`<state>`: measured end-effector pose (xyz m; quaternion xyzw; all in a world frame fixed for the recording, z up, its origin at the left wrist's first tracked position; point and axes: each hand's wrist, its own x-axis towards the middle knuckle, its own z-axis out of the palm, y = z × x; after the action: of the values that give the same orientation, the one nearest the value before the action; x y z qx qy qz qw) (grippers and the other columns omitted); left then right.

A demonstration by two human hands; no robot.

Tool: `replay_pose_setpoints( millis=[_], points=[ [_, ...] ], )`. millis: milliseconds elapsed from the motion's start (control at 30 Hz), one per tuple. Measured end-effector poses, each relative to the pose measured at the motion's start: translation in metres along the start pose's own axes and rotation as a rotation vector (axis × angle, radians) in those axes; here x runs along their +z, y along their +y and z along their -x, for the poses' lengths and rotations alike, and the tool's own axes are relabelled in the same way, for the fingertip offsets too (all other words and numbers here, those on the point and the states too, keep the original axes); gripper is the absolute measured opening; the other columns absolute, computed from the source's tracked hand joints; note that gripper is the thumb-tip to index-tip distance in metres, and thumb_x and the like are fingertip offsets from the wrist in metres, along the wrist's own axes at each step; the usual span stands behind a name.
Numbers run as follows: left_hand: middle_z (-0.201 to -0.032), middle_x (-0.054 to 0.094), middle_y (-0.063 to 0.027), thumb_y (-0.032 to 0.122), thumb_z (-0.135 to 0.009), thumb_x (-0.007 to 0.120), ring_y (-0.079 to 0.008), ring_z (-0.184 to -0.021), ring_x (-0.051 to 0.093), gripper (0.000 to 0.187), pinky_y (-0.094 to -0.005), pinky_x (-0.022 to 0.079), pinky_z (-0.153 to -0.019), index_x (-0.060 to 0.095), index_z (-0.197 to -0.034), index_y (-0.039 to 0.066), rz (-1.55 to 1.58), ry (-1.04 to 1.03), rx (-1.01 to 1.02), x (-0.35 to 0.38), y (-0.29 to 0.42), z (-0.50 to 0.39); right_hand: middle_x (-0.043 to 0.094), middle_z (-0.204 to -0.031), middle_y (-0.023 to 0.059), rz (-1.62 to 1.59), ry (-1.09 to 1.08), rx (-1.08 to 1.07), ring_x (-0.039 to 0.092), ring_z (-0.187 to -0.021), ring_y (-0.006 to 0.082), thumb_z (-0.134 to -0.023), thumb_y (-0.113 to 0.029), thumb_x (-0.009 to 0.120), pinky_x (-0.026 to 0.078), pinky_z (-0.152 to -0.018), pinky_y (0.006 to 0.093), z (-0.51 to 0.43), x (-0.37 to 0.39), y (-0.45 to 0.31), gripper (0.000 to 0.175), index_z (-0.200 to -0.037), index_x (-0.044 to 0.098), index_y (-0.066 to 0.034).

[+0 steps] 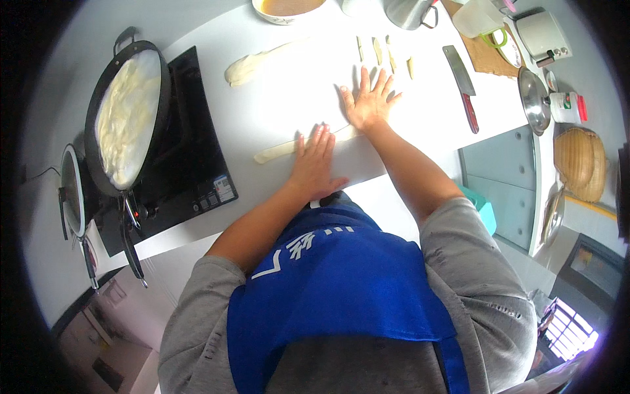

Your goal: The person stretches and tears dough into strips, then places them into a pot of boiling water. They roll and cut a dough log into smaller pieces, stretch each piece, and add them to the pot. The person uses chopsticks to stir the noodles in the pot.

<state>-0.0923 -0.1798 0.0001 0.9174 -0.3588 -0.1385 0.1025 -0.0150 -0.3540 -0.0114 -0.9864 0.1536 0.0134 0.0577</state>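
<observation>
A long strip of dough [278, 151] lies across the white countertop near its front edge. My left hand [316, 160] rests on it with the palm down and the fingers extended. At the strip's right part, my right hand [370, 102] presses with the heel of the palm, fingers spread over the counter. Farther back on the left lies a thicker, tapering piece of dough [241, 71]. Beyond my right fingertips are several small thin dough pieces [377, 50]. Glare hides some of the pale dough outlines.
On the left, a wide pan [165, 93] of pale strips in whitish liquid sits over a black cooktop [192, 128]. A cleaver [460, 74] with a red handle lies right. Behind are a bowl [283, 19] of brown liquid and a metal pitcher [406, 14]. A pot lid [534, 101] stands far right.
</observation>
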Motion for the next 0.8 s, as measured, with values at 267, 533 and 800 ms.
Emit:
replay_pose_setpoints(
  millis=[267, 533, 800],
  points=[
    [-0.154, 0.016, -0.0213, 0.061, -0.076, 0.061, -0.0309, -0.145, 0.007, 0.103, -0.0573, 0.001, -0.113, 0.023, -0.144, -0.007, 0.042, 0.012, -0.15, -0.001, -0.005, 0.005, 0.009, -0.154, 0.0259, 0.002, -0.065, -0.152, 0.002, -0.142, 0.0443, -0.089, -0.065, 0.032, 0.004, -0.105, 0.0704, 0.022, 0.012, -0.027, 0.077, -0.15, 0.021, -0.0198],
    [-0.153, 0.018, -0.024, 0.056, -0.078, 0.062, -0.0333, -0.144, 0.01, 0.1, -0.0553, 0.003, -0.114, 0.023, -0.143, -0.008, 0.076, 0.071, -0.002, -0.004, -0.004, -0.003, 0.015, -0.149, 0.0297, -0.764, 0.365, 0.122, 0.007, -0.141, 0.044, -0.092, -0.052, 0.041, 0.003, -0.109, 0.0644, 0.005, 0.0, 0.027, 0.073, -0.148, 0.023, -0.0083],
    [-0.152, 0.022, -0.0221, 0.06, -0.075, 0.063, -0.0315, -0.144, 0.013, 0.103, -0.0501, 0.005, -0.116, 0.025, -0.143, -0.007, 0.072, 0.056, -0.039, -0.001, 0.008, -0.016, 0.01, -0.153, 0.0254, 0.044, 0.004, 0.049, 0.003, -0.143, 0.0433, -0.089, -0.06, 0.038, 0.003, -0.108, 0.067, 0.024, 0.009, 0.045, 0.075, -0.149, 0.024, -0.0178]
  ],
)
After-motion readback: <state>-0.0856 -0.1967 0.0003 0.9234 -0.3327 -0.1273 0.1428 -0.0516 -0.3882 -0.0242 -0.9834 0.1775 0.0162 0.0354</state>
